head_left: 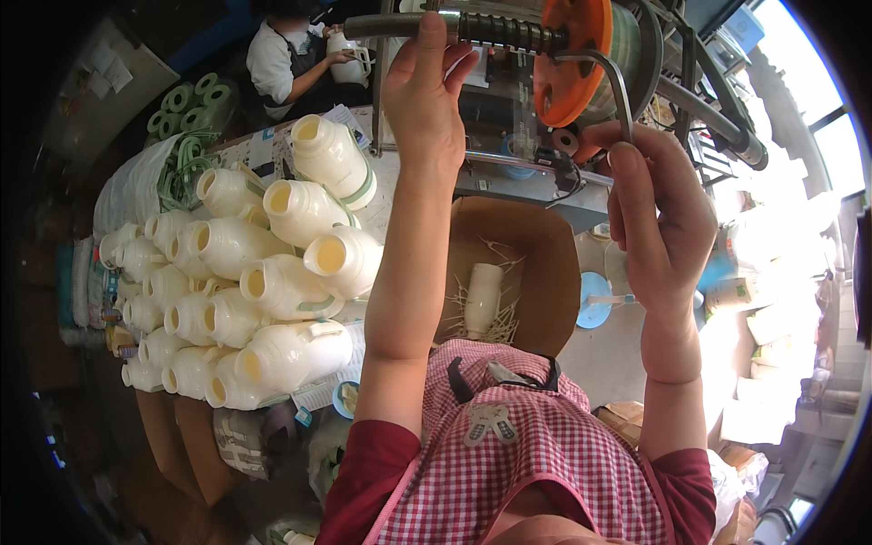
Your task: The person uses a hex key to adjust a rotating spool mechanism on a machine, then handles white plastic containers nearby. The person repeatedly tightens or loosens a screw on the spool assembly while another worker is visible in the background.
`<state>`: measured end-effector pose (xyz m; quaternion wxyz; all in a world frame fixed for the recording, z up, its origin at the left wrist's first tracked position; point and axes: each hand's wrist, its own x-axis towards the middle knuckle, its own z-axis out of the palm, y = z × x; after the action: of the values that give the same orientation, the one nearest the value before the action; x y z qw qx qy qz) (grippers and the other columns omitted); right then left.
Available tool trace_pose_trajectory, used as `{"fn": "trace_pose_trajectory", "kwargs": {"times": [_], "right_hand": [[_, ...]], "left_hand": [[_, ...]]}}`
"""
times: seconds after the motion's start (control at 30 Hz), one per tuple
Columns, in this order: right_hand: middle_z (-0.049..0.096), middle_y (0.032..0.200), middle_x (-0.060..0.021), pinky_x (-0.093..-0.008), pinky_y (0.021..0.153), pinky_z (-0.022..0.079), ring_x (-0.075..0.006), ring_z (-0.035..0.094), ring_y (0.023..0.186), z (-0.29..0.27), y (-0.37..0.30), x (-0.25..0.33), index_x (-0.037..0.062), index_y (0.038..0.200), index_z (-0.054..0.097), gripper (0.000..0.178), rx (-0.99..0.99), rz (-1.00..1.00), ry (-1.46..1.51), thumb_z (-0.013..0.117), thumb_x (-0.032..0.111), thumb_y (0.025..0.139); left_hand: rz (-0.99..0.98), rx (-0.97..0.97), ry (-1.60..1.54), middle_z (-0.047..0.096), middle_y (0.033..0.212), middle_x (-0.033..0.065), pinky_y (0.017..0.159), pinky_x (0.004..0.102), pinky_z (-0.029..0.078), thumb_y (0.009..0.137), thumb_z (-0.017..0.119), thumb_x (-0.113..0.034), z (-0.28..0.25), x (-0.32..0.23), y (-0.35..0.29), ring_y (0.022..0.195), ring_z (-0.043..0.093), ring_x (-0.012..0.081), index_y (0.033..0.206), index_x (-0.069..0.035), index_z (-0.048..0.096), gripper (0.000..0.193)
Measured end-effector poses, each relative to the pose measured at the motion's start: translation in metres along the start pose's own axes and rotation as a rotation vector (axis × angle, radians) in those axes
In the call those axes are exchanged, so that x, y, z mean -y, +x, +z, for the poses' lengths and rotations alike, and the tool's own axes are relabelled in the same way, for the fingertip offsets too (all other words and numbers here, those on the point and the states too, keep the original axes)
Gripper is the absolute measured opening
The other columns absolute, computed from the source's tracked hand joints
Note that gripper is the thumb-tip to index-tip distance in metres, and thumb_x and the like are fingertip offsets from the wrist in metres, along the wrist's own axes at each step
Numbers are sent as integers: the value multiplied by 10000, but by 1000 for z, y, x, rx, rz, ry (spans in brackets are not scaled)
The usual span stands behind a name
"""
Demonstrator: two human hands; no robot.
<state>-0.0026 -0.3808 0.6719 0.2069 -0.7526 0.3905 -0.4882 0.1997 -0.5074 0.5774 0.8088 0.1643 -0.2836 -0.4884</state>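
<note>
My left hand (423, 113) is raised to a grey metal shaft (377, 25), thumb across it and fingers curled around its side. A black coil spring (509, 32) sits on this shaft, between my left hand and an orange disc (581, 54) with holes. Behind the disc is a pale green roll (621, 68). My right hand (668, 204) pinches the long arm of a bent metal hex key (621, 91). The key's short end reaches to the shaft beside the orange disc; whether it sits in a screw cannot be made out.
Many cream jugs (286, 282) lie stacked on the left table. An open cardboard box (554, 263) ahead of my apron holds a cream cylindrical piece (482, 300). A co-worker (289, 68) handles a white jug (345, 59) at the far left. A blue stool (595, 300) stands right.
</note>
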Motion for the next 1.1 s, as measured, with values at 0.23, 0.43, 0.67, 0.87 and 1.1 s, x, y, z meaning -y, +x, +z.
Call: {"fn": "trace_pose_trajectory", "kwargs": {"times": [0.23,0.43,0.67,0.87,1.1], "right_hand": [[551,668,33,-202,500,313,3,431,545,3,33,18,10,1180,683,221,34,-66,-181,545,148,1075],[549,658,-15,-260,527,391,-79,513,547,11,77,33,44,1234,680,266,121,-44,-384,573,216,1062],[625,725,-144,-399,635,503,-312,647,660,34,102,67,17,1058,653,190,202,-24,-570,555,177,1030],[663,784,-150,-390,645,508,-311,670,675,44,98,39,34,1137,658,221,156,-54,-628,576,213,1035],[639,839,-192,-443,647,523,-359,667,700,63,90,73,-5,953,652,137,77,-180,-784,577,104,990]], "left_hand": [[-55,174,-102,713,1038,62,988,366,568,962,748,-282,-7,-6,5,990,700,187,1142,-54,655,304],[-84,90,92,716,1157,78,1050,362,521,994,706,-235,13,-13,2,1110,671,186,1178,-62,664,255],[-78,371,-70,616,1395,122,1134,343,455,1023,645,-144,-4,-23,14,1315,570,190,1376,-23,573,380],[-99,434,-127,608,1387,107,1124,328,445,1003,668,-117,-5,-19,15,1290,568,170,1429,-25,516,461],[13,444,-74,673,1256,51,1058,283,445,959,752,-161,-6,-12,21,1165,610,131,1365,-45,569,460]]}}
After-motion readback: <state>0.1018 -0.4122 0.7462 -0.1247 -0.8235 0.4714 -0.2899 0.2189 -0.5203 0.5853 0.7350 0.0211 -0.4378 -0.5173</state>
